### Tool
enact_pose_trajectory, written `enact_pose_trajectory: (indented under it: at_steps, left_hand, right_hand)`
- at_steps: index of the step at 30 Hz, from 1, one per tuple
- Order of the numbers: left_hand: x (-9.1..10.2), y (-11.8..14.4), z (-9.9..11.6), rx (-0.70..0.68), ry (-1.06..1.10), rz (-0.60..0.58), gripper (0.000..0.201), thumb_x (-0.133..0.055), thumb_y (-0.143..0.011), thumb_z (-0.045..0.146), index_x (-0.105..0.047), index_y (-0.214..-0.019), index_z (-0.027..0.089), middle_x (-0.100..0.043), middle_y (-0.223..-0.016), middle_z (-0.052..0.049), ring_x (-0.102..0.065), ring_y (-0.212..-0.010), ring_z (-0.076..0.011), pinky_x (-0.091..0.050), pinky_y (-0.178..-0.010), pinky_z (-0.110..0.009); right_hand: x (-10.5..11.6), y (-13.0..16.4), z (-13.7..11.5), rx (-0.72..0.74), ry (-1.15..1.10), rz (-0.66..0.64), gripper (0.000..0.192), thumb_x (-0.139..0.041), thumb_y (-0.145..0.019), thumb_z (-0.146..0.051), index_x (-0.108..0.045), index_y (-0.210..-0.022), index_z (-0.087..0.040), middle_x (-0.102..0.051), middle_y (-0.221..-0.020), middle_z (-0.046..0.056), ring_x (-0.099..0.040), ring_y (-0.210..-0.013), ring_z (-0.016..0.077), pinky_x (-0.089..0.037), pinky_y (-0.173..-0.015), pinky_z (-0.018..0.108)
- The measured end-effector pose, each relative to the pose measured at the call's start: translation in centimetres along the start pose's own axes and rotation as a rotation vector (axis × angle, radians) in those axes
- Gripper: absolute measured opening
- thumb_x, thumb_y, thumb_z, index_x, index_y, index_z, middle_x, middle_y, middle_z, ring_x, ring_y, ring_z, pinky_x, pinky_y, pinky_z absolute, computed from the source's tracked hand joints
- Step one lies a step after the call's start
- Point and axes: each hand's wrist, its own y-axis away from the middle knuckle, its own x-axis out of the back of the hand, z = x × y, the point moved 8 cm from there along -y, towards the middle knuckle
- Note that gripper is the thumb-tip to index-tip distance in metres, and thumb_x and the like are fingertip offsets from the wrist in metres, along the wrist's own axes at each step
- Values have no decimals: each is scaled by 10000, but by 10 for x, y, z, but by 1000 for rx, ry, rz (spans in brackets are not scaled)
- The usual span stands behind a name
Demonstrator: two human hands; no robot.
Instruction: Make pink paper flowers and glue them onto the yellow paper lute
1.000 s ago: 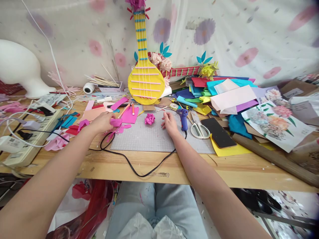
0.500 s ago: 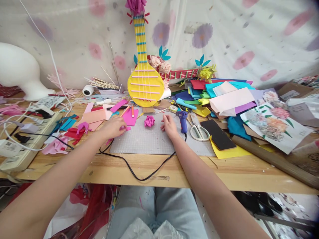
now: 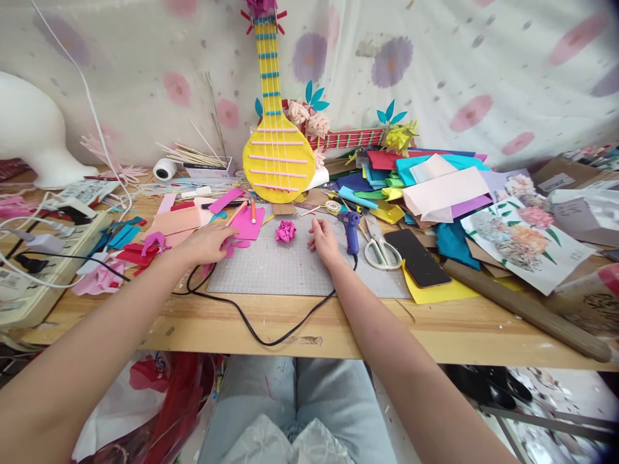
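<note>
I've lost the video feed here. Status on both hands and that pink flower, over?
Left hand flat on pink paper scraps, mat edge. Right hand empty beside glue gun. Pink paper flower lies untouched between them. Black cord loops along table front.

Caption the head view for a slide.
Left hand on pink paper scraps, right hand resting beside a pink paper flower.

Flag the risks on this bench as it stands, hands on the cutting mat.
1. The blue glue gun lies right beside the right hand; if it is hot, a brush against it could burn.
2. Its black cord loops over the table edge by the left forearm, so a snag could drag the gun.
3. The left hand covers pink cut pieces and may crease them.
</note>
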Motion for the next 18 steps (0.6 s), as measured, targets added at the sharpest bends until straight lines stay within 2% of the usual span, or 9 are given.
enact_pose_trajectory:
  at_steps: [3, 6, 11, 15, 18]
  left_hand:
    - [-1, 5, 3, -122, -28, 6, 434, -507, -687, 225, -577, -1113, 181, -603, -1093, -99, -534, -1040, -260, -416, -892, -368]
    - [-4, 7, 7, -177, -46, -7, 350, -530, -667, 215, -605, -1009, 207, -593, -1071, -80, -521, -1022, -254, -405, -901, -377]
    - [-5, 5, 12, -176, -58, 36, 164, -485, -724, 177, -621, -807, 213, -600, -1011, -79, -508, -1021, -240, -390, -909, -362]
    - [-5, 3, 18, -168, -58, 65, 200, -415, -790, 206, -614, -779, 190, -618, -892, -83, -546, -895, -224, -408, -852, -354]
    - [-4, 3, 16, -133, -15, 89, 187, -427, -782, 217, -612, -785, 187, -627, -866, -68, -550, -875, -212, -410, -837, -337]
  right_hand:
    - [0, 0, 0, -2, 7, -4, 270, -388, -882, -449, -478, -947, -203, -575, -861, 7, -506, -423, 39, -401, -394, 174]
    - [-1, -1, 2, -1, 10, -5, 278, -388, -880, -457, -478, -954, -205, -578, -873, 11, -509, -426, 39, -400, -394, 173]
    - [-1, -2, 4, 0, 17, -2, 278, -383, -885, -457, -476, -962, -207, -580, -857, 5, -503, -420, 36, -395, -395, 168]
    - [-1, 0, 1, 18, 22, -8, 283, -382, -881, -463, -473, -969, -210, -572, -863, 6, -515, -439, 46, -406, -409, 179]
    - [0, 2, -9, 99, 68, -29, 289, -389, -873, -475, -485, -964, -218, -571, -807, -13, -527, -469, 61, -407, -437, 184]
